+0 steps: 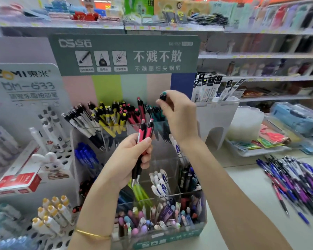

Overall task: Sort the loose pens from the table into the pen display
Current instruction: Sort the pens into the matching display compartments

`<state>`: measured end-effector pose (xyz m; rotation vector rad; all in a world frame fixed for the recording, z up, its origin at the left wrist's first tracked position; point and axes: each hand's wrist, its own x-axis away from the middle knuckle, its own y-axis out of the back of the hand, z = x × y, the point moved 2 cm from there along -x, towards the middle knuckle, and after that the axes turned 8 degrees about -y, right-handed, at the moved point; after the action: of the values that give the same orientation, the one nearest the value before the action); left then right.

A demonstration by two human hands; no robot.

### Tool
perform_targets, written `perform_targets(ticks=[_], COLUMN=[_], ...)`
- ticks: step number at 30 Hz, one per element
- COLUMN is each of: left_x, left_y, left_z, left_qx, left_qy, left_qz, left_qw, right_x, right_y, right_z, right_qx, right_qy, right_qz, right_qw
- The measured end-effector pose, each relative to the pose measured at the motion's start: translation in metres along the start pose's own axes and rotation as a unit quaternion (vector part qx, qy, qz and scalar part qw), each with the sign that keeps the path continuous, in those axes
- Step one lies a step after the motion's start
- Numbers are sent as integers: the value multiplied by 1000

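Observation:
The clear tiered pen display [203, 210] stands in front of me, its compartments holding pens grouped by colour. My left hand [128, 159] grips two red-and-black pens [145, 132] upright in front of the display's top row. My right hand [177, 112] is raised over the top-right compartment, pinching the top of a dark teal pen [163, 96] whose body is hidden behind the fingers. A heap of loose pens [294, 179], mostly purple, blue and red, lies on the white table [251, 195] to the right.
A white perforated stand with white markers [51, 219] and a bunny figure [51, 163] sit left of the display. A white holder [217, 112] and trays of packets [264, 143] stand at the right. Store shelves fill the background.

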<state>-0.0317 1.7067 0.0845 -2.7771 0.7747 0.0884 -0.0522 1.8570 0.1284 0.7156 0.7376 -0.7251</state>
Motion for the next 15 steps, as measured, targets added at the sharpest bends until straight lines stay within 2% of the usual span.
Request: perform_targets(ticks=[3,6,9,12,15], left_x=[-3,-3,-3,-2,-1], left_y=[2,6,12,17,21], left_z=[-2,-5,-8,-12,-13], left_qx=[34,46,49,53,60], left_qy=[9,10,8,6,2], left_qz=[0,3,8,17,29], left_qw=[999,999,999,998,998], right_x=[4,11,22,29,28], right_y=[-19,-28,-29,-29,-31], right_z=[-7,-14,-14,-2,5], right_qx=[95,177,197,193,281], right_qy=[15,31,13,-32,-103], right_qz=[26,9,-30,-61,-18], right_qw=[995,984,980,979,954])
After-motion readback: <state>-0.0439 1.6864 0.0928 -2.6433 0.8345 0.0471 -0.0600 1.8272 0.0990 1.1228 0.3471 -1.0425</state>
